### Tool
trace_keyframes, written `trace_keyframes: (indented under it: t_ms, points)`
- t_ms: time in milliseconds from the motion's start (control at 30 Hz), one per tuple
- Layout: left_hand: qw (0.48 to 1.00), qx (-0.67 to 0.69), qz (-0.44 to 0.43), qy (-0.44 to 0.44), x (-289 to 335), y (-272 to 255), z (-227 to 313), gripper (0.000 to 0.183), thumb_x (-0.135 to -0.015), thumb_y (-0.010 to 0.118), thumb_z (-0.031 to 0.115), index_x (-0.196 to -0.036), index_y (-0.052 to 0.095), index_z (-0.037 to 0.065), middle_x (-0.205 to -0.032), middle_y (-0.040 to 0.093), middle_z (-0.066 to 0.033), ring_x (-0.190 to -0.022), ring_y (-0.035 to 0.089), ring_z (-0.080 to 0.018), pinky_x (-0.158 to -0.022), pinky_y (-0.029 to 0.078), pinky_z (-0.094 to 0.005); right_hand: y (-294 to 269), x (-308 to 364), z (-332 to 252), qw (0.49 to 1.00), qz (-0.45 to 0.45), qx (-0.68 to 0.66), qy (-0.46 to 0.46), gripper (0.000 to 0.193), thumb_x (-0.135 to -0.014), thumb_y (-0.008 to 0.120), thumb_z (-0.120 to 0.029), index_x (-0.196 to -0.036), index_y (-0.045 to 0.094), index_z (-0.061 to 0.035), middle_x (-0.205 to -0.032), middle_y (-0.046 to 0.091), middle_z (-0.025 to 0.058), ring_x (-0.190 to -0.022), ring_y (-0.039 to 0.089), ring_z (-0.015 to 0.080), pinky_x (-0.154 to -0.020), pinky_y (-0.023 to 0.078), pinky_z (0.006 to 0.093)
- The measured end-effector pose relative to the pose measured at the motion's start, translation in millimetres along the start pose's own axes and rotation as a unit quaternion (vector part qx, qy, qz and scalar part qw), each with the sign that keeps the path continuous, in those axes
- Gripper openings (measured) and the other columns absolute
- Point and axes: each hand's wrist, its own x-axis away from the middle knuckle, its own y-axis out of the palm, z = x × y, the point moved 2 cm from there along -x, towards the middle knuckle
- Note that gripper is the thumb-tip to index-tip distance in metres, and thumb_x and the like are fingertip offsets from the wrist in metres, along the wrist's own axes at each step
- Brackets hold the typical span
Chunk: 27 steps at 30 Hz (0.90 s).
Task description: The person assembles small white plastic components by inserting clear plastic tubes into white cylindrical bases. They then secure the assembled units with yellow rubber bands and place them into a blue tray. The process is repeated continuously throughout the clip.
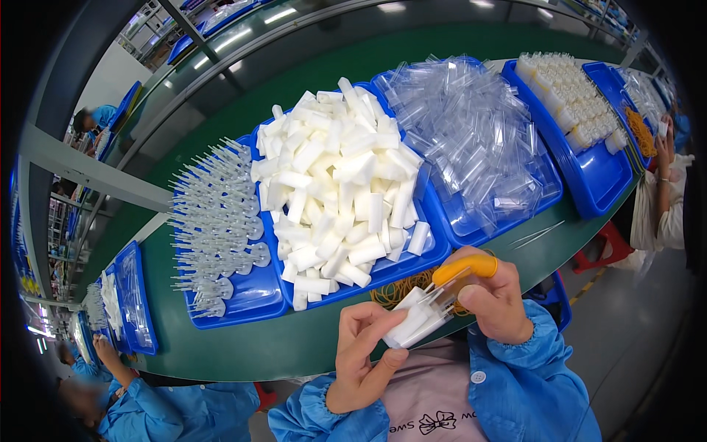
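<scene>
Just in front of my body, a white foam piece (411,315) and a clear plastic piece (446,295) are held between my two hands. My left hand (366,357) pinches the white foam at its lower left end, thumb below and fingers above. My right hand (492,295) has an orange finger cot (465,269) on one finger and grips the clear plastic at the upper right. Whether the foam sits inside the clear plastic or lies against it I cannot tell. Tan rubber bands (401,290) lie on the table just behind, partly hidden by my hands.
Blue trays hold heaped white foam pieces (335,184), clear plastic tubes (471,132), translucent thin-stemmed parts (217,228) and foam-filled pieces (563,99). Tweezers (537,234) lie on the green table (324,340). Co-workers sit at left (169,412) and right (666,199).
</scene>
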Motion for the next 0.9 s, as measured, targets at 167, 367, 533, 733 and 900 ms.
trace_keyframes:
  t_ms: [167,367,533,733,900]
  points:
    - [0.999,-0.022,-0.04,-0.004,-2.5,-2.4,-1.5,0.038,-0.085,0.063,0.012,-0.12,0.056,-0.002,-0.11,0.041,-0.0137,-0.096,0.046,-0.0207,-0.085,0.04,-0.0312,-5.1,-1.2,-1.2,0.998,-0.029,0.044,0.022,0.023,-0.082,0.057,-0.002,-0.104,0.061,0.0048,-0.095,0.058,0.0073,-0.085,0.055,0.0111,-0.075,0.044,0.024]
    - [0.999,0.008,0.025,-0.033,-5.0,2.4,-1.2,0.037,-0.079,0.07,0.008,-0.113,0.059,-0.001,-0.112,0.043,-0.0133,-0.097,0.05,-0.0215,-0.084,0.043,-0.0309,-7.3,-1.8,-2.0,0.998,-0.004,0.062,-0.009,0.023,-0.081,0.06,-0.005,-0.103,0.062,0.0033,-0.096,0.058,0.007,-0.087,0.055,0.0119,-0.077,0.043,0.0249]
    - [0.997,-0.039,0.064,0.013,-6.0,-4.9,-19.3,0.045,-0.069,0.077,0.003,-0.108,0.057,0.0,-0.115,0.046,-0.0121,-0.101,0.052,-0.0198,-0.085,0.044,-0.0296,-3.5,-1.5,-6.8,0.995,0.04,0.072,-0.049,0.025,-0.082,0.063,-0.007,-0.105,0.061,0.0027,-0.097,0.058,0.0078,-0.088,0.055,0.013,-0.079,0.044,0.0254]
    - [0.993,0.085,0.082,-0.025,-7.2,-3.3,-17.4,0.042,-0.07,0.077,0.003,-0.108,0.059,-0.001,-0.115,0.048,-0.0132,-0.103,0.052,-0.0196,-0.089,0.045,-0.0308,-17.6,-4.8,-3.1,0.985,0.018,0.158,-0.065,0.028,-0.078,0.068,-0.004,-0.105,0.06,0.0008,-0.096,0.059,0.0066,-0.089,0.056,0.0133,-0.081,0.043,0.0254]
    - [0.972,0.208,0.089,-0.058,-4.6,-2.5,-22.5,0.04,-0.074,0.074,0.001,-0.11,0.057,-0.003,-0.115,0.048,-0.0135,-0.105,0.053,-0.0205,-0.091,0.045,-0.0331,-14.8,-4.8,2.2,0.987,0.044,0.12,-0.098,0.024,-0.074,0.072,-0.003,-0.095,0.061,-0.0012,-0.095,0.059,0.0062,-0.099,0.052,0.019,-0.088,0.041,0.0307]
